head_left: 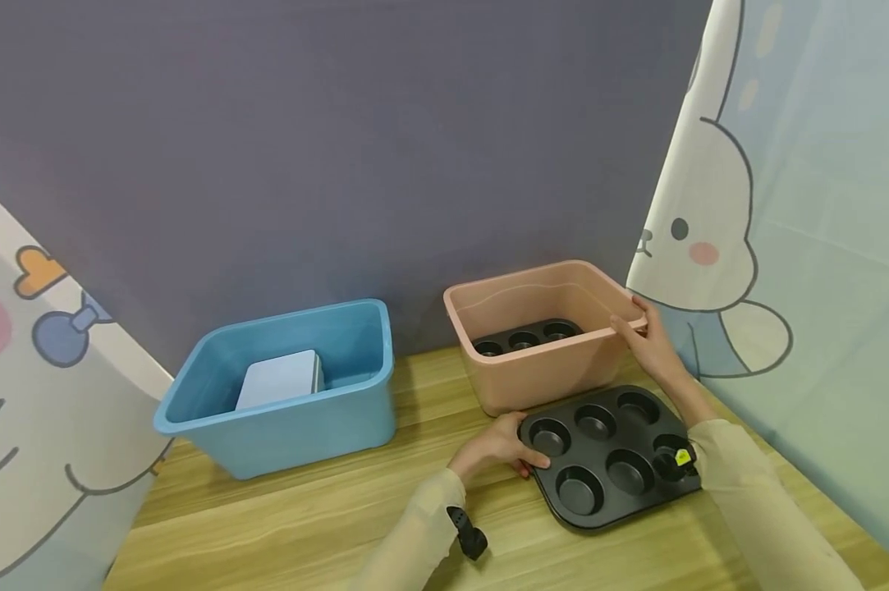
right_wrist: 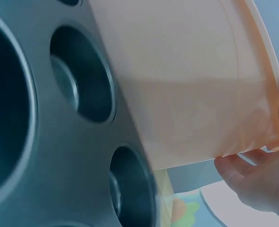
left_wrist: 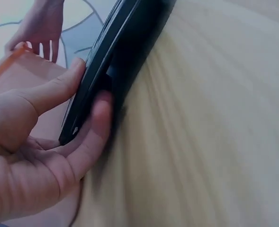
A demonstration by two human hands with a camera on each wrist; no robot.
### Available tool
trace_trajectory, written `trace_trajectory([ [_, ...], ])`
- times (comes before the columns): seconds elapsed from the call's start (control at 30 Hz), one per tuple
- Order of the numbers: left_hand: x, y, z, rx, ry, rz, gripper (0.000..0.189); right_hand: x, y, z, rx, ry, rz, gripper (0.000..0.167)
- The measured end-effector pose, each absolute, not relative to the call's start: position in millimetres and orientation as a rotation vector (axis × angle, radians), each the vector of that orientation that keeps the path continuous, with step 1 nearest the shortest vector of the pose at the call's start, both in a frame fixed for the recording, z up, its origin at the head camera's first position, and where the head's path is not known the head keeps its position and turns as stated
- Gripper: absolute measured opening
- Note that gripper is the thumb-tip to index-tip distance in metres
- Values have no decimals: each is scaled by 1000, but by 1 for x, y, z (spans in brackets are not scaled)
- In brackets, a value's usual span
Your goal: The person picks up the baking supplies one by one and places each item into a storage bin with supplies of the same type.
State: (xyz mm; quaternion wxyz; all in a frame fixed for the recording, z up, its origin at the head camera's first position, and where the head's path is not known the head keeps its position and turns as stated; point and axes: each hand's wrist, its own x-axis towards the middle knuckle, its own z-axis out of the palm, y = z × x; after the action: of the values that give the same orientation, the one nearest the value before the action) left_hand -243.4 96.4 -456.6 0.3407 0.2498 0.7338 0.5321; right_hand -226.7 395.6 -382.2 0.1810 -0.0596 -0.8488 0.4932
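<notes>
A dark six-cup muffin tin lies low over the table in front of the pink bin. My left hand pinches the tin's left edge, thumb on top and fingers beneath, as the left wrist view shows with the muffin tin seen edge-on. At the bin's near right corner, my right hand grips the rim, thumb inside and fingers outside. In the right wrist view the right hand holds that corner beside the muffin tin. A second muffin tin sits inside the pink bin.
To the left stands a blue bin holding a white box-like item. Both bins rest on a wood-grain table against a grey backdrop. A printed curtain hangs close along the right side.
</notes>
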Motion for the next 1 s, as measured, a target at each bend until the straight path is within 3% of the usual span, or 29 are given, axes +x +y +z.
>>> trace_trajectory([
  [0.27,-244,78,-427,744,2004,1355,90,-226,400,-382,-169,-2412,1361,79],
  [1.0,-245,46,-417,867,2169,1353,91,-226,400,-381,-143,-2398,1346,79],
])
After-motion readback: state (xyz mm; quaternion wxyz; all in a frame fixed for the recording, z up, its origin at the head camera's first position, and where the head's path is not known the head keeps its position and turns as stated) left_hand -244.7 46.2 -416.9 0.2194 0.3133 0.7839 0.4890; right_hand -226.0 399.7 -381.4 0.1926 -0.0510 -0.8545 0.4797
